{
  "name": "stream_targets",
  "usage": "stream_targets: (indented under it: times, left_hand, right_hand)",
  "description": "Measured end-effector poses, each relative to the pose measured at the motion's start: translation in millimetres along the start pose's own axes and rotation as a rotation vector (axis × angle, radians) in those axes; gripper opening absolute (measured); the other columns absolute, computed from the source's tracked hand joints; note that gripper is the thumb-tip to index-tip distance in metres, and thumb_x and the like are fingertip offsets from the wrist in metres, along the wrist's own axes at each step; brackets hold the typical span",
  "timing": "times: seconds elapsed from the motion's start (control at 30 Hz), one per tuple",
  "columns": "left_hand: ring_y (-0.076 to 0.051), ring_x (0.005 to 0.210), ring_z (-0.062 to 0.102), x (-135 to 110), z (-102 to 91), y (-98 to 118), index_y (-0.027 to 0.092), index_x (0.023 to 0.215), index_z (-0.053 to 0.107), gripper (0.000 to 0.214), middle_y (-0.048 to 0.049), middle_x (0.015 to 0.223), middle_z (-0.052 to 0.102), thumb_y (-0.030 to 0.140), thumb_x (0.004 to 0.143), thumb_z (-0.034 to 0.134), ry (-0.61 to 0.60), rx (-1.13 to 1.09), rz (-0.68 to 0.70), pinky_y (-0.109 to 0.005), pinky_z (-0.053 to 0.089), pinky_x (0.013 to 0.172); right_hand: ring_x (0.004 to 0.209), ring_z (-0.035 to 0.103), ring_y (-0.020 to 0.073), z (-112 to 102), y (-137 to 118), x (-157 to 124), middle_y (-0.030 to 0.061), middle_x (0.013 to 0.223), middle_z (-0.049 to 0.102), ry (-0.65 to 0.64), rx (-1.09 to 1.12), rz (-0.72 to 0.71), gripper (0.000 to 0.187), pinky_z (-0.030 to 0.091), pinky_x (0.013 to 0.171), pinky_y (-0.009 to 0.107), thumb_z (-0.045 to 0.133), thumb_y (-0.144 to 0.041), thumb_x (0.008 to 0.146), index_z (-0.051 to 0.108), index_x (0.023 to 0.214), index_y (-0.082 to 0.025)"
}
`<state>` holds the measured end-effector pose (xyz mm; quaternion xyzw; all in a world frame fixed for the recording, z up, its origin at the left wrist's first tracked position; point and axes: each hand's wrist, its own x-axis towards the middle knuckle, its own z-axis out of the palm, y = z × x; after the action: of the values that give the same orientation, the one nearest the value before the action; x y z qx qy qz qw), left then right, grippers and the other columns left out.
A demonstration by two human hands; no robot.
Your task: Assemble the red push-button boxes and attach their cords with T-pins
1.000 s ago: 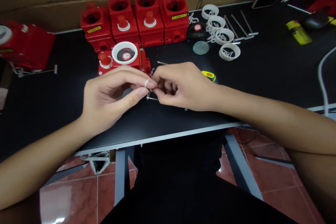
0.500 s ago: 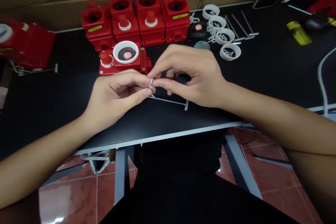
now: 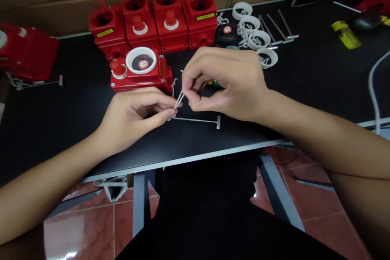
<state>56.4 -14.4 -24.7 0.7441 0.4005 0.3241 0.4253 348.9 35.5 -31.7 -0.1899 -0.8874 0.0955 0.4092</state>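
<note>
Between my two hands a doubled white cord [image 3: 179,99] is stretched in a narrow loop. My left hand [image 3: 138,120] pinches its lower end between thumb and fingers. My right hand [image 3: 224,83] grips the upper end between thumb and forefinger. Just below the fingers lies a thin metal rod with a short crosspiece, a small T-shaped hammer [image 3: 218,122]; its far end is hidden by my left fingertips. Behind my left hand rests a red box [image 3: 137,79] with a white ring [image 3: 141,61] and a red knob. A green and yellow item under my right hand is mostly covered.
Several red boxes [image 3: 170,32] stand in a row along the cardboard at the back. White rings [image 3: 267,57] with small parts inside and thin metal hammers [image 3: 276,28] lie at the back right, near a yellow-capped object [image 3: 346,34]. Another red box [image 3: 27,55] sits far left.
My right hand has moved slightly away from my left, up and to the right, drawing the cord out into a longer visible loop. The view has shifted a little.
</note>
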Motion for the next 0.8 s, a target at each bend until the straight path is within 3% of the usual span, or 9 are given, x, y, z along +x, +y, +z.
stream_targets:
  times: [0.17,0.37,0.5,0.67,0.8]
  left_hand:
    - [-0.021,0.091,0.089,0.6,-4.1,-0.1,0.033,0.116,0.103,0.009,-0.0024,0.109,0.096,0.034,0.114,0.094,-0.035,0.118,0.061,-0.027,0.072,0.088]
    - [-0.025,0.094,0.087,1.3,-5.4,-0.8,0.038,0.118,0.103,0.01,-0.0025,0.112,0.094,0.036,0.117,0.093,-0.044,0.146,0.091,-0.036,0.072,0.093]
    - [-0.027,0.093,0.083,2.9,-8.8,0.3,0.043,0.115,0.104,0.006,-0.004,0.112,0.089,0.04,0.115,0.098,0.018,0.15,0.14,-0.044,0.073,0.091]
    - [-0.026,0.094,0.084,1.4,-12.3,3.2,0.039,0.111,0.104,0.006,-0.0044,0.107,0.089,0.042,0.114,0.101,0.052,0.162,0.1,-0.042,0.074,0.093]
    - [-0.025,0.088,0.079,2.5,-9.7,4.0,0.037,0.107,0.102,0.012,-0.0035,0.105,0.088,0.046,0.114,0.101,0.061,0.098,0.107,-0.043,0.071,0.081]
  right_hand:
    - [0.096,0.082,0.0161,-1.4,-1.4,0.9,-0.0006,0.114,0.088,0.005,-0.021,0.007,0.017,0.072,0.086,0.032,0.079,-0.011,0.121,0.075,0.115,-0.026]
    - [0.099,0.084,0.0173,1.5,2.1,0.6,0.0016,0.119,0.089,-0.053,-0.011,0.093,0.016,0.073,0.088,0.032,0.074,-0.014,0.123,0.074,0.114,-0.027]
    - [0.098,0.086,0.019,2.1,3.2,0.2,0.0018,0.111,0.088,-0.059,0.019,0.145,0.022,0.072,0.086,0.033,0.076,-0.016,0.122,0.069,0.105,-0.028]
    - [0.091,0.079,0.0194,5.5,8.3,-2.2,0.0002,0.103,0.081,-0.055,-0.018,0.097,0.037,0.064,0.08,0.036,0.074,-0.009,0.118,0.055,0.094,-0.029]
    - [0.084,0.071,0.0169,9.7,11.5,-4.9,0.0005,0.103,0.078,-0.138,0.057,0.061,0.037,0.059,0.076,0.034,0.073,-0.006,0.117,0.054,0.093,-0.028]
